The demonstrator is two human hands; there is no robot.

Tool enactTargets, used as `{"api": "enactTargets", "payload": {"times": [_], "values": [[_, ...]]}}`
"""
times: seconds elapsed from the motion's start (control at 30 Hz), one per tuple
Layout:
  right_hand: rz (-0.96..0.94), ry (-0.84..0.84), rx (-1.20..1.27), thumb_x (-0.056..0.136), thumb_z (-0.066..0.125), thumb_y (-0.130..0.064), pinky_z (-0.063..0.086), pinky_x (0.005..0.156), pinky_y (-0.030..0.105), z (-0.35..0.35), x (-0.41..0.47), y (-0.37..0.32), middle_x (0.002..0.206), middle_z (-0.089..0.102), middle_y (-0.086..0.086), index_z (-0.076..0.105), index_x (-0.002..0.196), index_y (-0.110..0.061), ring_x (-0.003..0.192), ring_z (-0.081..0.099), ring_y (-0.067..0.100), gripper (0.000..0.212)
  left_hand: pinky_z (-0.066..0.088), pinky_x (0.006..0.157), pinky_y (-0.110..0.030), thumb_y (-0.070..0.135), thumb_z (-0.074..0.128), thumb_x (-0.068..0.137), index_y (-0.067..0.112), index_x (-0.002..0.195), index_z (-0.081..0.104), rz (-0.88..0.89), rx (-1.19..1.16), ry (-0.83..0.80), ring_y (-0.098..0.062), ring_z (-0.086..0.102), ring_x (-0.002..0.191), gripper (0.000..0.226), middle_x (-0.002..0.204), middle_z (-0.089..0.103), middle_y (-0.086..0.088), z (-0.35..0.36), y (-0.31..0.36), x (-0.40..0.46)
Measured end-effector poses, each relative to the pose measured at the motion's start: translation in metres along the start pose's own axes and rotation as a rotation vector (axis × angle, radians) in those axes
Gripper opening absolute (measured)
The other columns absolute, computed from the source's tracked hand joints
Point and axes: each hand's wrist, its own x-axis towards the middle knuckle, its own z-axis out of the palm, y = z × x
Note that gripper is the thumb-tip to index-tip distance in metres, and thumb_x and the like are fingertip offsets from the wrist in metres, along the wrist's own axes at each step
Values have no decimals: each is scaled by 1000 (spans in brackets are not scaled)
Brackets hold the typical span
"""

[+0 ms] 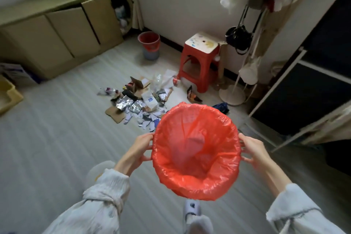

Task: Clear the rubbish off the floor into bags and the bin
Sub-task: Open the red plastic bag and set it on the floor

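Fingers [147, 137] of both hands grip the red-lined bin [195, 150].

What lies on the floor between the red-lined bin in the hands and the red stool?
In the head view, the rubbish pile lies there: foil, torn paper, cardboard, between the bin and the stool.

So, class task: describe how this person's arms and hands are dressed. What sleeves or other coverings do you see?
Both hands, the left hand and the right hand, are bare, with no gloves. No rings or watch show. Each arm wears a loose, pale, crinkled fabric sleeve pushed back up the forearm: the left sleeve is bunched in folds at its cuff, and the right sleeve has a frayed edge with a dark stitched line.
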Motion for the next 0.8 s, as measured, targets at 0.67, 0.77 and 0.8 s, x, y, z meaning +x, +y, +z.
{"api": "enactTargets", "payload": {"times": [0.67,0.77,0.8], "values": [[-16,-74,11,87,58,-27,41,57,25,228,214,-200,68,48,6,49,63,-14,61,46,14,29,48,61,-27,13,46,89,23,91,67,-66,-30,135,-14,52,76,23,81,56,0,-134,201,263],[-10,3,14,86,57,-29,40,56,25,266,237,-203,74,49,7,50,65,-14,67,47,16,27,47,51,-22,10,44,90,22,91,66,-77,4,67,-13,52,74,25,77,57,3,-158,217,313],[1,33,19,86,57,-30,42,57,25,276,243,-201,74,50,7,51,63,-15,68,48,16,28,46,52,-22,10,44,89,21,90,67,-81,14,46,-14,52,75,25,77,57,3,-165,221,328]]}}
